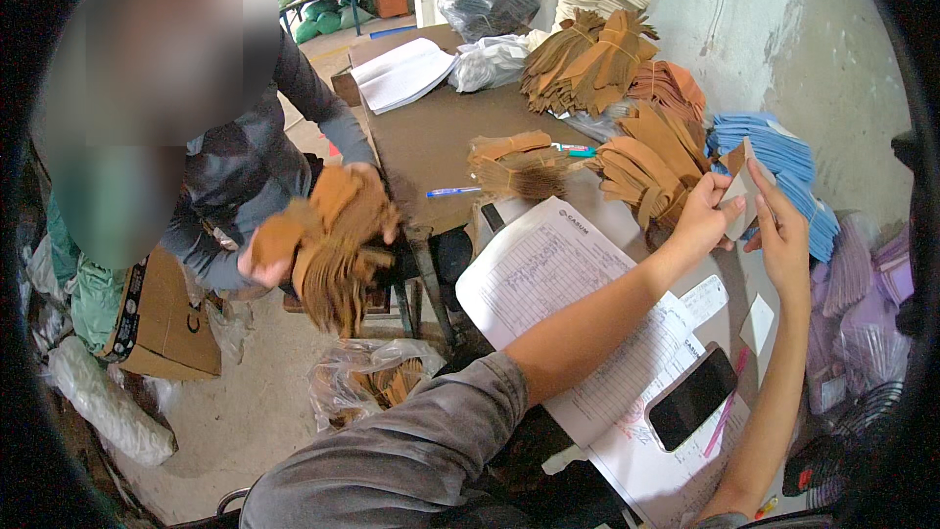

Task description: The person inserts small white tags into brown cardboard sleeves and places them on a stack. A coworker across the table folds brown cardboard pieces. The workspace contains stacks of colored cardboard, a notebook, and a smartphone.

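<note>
Near the wall on the right, both my hands hold a small folded card (746,200), pale grey with a brownish edge. My left hand (701,218) pinches it from the left, and my right hand (783,245) grips it on the other side. Just behind my hands lie bundles of tan cut strips (651,162) and a pile of blue pieces (769,147). Below my left forearm is an open book of written forms (548,269). A dark-screened phone (692,399) lies on its lower pages, beside a pink pen (725,407).
Across the table a co-worker holds a bundle of brown strips (338,245). More brown bundles (592,59), white papers (403,73) and a blue pen (452,192) lie on the table (411,152). A cardboard box (171,318) and plastic bags (377,372) sit on the floor.
</note>
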`<state>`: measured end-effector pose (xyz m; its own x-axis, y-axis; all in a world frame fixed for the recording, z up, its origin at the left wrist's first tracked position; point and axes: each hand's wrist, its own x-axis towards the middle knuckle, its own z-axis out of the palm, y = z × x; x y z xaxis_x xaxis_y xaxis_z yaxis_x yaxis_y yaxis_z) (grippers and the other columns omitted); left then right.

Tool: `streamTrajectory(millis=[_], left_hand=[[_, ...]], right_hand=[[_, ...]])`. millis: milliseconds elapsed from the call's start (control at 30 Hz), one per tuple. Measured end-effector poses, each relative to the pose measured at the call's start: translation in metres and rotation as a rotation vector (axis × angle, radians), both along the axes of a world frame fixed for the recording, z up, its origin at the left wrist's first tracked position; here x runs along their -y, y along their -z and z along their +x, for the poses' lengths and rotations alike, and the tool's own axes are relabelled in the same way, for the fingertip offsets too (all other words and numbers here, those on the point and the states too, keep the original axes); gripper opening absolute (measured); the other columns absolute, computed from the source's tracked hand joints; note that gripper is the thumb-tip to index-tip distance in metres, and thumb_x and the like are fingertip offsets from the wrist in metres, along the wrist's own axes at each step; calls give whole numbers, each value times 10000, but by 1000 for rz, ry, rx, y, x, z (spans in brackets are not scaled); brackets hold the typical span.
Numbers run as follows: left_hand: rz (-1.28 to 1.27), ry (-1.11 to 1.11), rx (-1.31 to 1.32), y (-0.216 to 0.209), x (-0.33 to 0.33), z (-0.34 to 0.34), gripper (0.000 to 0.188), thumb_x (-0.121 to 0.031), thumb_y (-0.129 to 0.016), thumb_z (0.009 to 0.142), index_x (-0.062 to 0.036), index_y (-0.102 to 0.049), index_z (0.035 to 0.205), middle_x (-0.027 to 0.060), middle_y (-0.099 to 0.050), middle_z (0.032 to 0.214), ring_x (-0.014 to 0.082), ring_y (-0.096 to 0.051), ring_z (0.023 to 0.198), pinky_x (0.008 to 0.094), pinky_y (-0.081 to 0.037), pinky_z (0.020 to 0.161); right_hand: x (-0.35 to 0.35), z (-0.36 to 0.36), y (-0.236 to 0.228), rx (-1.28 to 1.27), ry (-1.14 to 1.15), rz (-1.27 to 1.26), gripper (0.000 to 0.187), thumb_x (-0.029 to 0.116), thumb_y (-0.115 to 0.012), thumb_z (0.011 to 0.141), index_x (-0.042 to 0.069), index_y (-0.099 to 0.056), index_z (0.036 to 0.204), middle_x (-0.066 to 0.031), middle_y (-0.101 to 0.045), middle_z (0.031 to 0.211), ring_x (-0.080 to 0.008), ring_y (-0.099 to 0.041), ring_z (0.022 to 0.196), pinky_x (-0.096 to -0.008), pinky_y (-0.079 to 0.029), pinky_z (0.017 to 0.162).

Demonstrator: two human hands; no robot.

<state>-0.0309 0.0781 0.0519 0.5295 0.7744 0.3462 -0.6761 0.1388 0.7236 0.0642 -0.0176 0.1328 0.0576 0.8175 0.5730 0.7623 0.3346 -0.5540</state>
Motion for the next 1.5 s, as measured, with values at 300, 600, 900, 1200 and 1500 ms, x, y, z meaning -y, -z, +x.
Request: streamTrajectory(millis=[300,600,900,1200,1500], left_hand=[[36,61,-49,-6,5,-4,240,-176,-578,1018,-101,-420,1182,19,-662,1072,115,-624,802,274,-490,503],[80,61,-53,-2,3,0,227,-133,-582,1011,-93,-404,1146,55,-665,956,135,-616,691,286,-458,432],[62,56,-76,3,3,5,244,-202,-587,1023,-116,-409,1166,40,-660,959,134,-627,792,284,-480,521],[94,77,-85,1,1,-1,324,-181,-577,1016,-109,-373,1257,95,-638,1044,197,-647,811,343,-514,561],[46,296,-4,-13,5,-23,262,-308,-448,1013,-124,-461,1199,55,-599,999,131,-575,739,245,-379,518]], right_hand=[[-8,-2,4,197,132,213,420,50,-526,1006,154,-602,1406,-104,-659,1323,-92,-632,855,-224,-488,608],[-3,7,0,159,62,137,371,66,-517,1016,118,-637,1363,-84,-625,1366,-91,-625,859,-212,-490,595],[-1,2,-1,38,26,25,373,74,-504,1014,118,-639,1359,-67,-618,1355,-94,-623,930,-202,-509,563],[6,8,-8,203,-35,15,412,213,-514,1034,146,-558,1438,-97,-617,1339,-161,-627,955,-265,-549,660],[31,33,-28,-231,157,-49,585,515,-349,1070,129,-486,1487,-119,-596,1368,-141,-659,691,-270,-556,692]])
